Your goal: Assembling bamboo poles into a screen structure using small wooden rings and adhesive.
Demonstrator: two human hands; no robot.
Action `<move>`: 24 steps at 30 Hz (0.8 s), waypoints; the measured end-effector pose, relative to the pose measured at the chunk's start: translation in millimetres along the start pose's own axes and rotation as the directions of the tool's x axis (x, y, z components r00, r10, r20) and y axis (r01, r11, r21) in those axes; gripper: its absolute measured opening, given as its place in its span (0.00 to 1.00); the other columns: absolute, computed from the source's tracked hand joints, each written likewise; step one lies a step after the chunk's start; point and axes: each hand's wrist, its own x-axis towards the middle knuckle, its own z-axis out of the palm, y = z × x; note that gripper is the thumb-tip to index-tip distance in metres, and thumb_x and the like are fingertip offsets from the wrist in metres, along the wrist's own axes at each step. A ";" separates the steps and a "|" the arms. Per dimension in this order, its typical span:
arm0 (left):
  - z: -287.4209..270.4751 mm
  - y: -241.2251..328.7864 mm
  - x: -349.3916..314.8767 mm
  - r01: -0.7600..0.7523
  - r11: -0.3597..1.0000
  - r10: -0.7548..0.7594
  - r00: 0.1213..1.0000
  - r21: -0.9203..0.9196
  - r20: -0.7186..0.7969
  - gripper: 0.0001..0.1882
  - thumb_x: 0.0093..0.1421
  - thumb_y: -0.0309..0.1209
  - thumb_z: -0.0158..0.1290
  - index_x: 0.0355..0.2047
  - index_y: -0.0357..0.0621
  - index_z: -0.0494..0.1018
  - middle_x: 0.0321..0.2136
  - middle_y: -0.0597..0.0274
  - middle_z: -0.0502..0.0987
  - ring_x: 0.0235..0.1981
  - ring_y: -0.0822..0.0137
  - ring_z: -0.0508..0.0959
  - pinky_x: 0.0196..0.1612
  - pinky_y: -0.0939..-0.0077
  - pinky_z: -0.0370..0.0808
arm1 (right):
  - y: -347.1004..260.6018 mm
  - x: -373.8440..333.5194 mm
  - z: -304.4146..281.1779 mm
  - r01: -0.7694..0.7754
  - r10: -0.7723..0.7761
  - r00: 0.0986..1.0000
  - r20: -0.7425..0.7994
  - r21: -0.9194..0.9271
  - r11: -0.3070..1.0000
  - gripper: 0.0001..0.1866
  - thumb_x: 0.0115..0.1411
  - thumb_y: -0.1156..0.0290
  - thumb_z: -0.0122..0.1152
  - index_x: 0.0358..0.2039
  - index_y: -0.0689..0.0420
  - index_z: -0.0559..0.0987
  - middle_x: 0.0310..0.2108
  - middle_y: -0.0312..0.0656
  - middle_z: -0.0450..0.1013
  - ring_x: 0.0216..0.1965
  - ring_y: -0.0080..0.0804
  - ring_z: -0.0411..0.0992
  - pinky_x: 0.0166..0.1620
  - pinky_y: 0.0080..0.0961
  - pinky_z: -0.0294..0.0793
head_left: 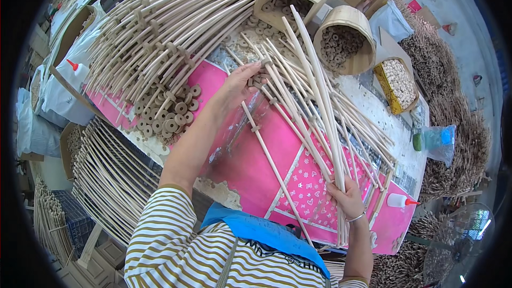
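Head view: ring pile [180, 118], bucket [346, 17] and bottle [396, 200] surround the held sticks [326, 112].

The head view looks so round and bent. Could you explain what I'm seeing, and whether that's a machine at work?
No machine: these are a person's own bare hands. The camera sits on their head, looking down, and its wide fisheye lens bends straight edges toward the rim.

The right hand holds several long, pale rods. The left hand is at a small ring on a rod; whether it pinches it is hard to tell.

On the pink table lie more rods, a heap of loose rings and a white bottle. Beyond, a tub holds more rings.
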 end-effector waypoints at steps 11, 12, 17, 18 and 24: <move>-22.1 8.9 7.7 -0.229 0.787 0.386 0.907 0.573 -0.168 0.13 0.66 0.31 0.57 0.50 0.42 0.76 0.30 0.72 0.77 0.27 0.84 0.69 0.29 0.86 0.66 | 5.5 -25.0 -2.2 -0.017 0.018 0.999 -0.032 0.025 1.000 0.12 0.63 0.76 0.61 0.46 0.62 0.75 0.24 0.36 0.74 0.22 0.19 0.72 0.22 0.15 0.68; -20.1 5.4 8.2 -0.320 0.728 0.483 0.867 0.606 -0.123 0.14 0.64 0.28 0.58 0.50 0.42 0.77 0.27 0.74 0.75 0.26 0.84 0.69 0.29 0.85 0.66 | 6.2 -23.9 -1.6 -0.007 0.008 1.000 -0.018 0.036 0.999 0.12 0.63 0.76 0.61 0.46 0.62 0.74 0.24 0.36 0.74 0.22 0.20 0.73 0.22 0.15 0.68; -12.7 -0.9 1.2 -0.426 0.535 0.662 0.747 0.730 -0.050 0.14 0.61 0.25 0.59 0.48 0.42 0.77 0.28 0.71 0.78 0.26 0.83 0.70 0.32 0.84 0.70 | 11.7 -21.2 1.0 -0.057 0.056 0.998 0.013 0.043 0.997 0.13 0.63 0.76 0.61 0.47 0.62 0.74 0.25 0.37 0.74 0.22 0.21 0.73 0.22 0.15 0.69; -11.2 0.0 -0.3 -0.395 0.548 0.646 0.760 0.737 -0.073 0.14 0.61 0.25 0.59 0.48 0.42 0.77 0.28 0.71 0.78 0.26 0.83 0.70 0.32 0.84 0.70 | 12.9 -21.6 1.2 -0.059 0.059 0.998 0.011 0.053 0.997 0.13 0.63 0.76 0.61 0.47 0.62 0.74 0.25 0.37 0.74 0.22 0.21 0.73 0.22 0.15 0.69; 6.1 0.7 -8.4 -0.324 0.285 0.716 0.698 0.902 0.024 0.16 0.58 0.23 0.58 0.48 0.50 0.78 0.35 0.60 0.81 0.32 0.66 0.81 0.37 0.75 0.76 | 16.2 -21.0 3.2 -0.063 0.062 0.998 0.015 0.057 0.996 0.13 0.63 0.75 0.62 0.47 0.62 0.73 0.25 0.36 0.74 0.21 0.21 0.73 0.22 0.15 0.69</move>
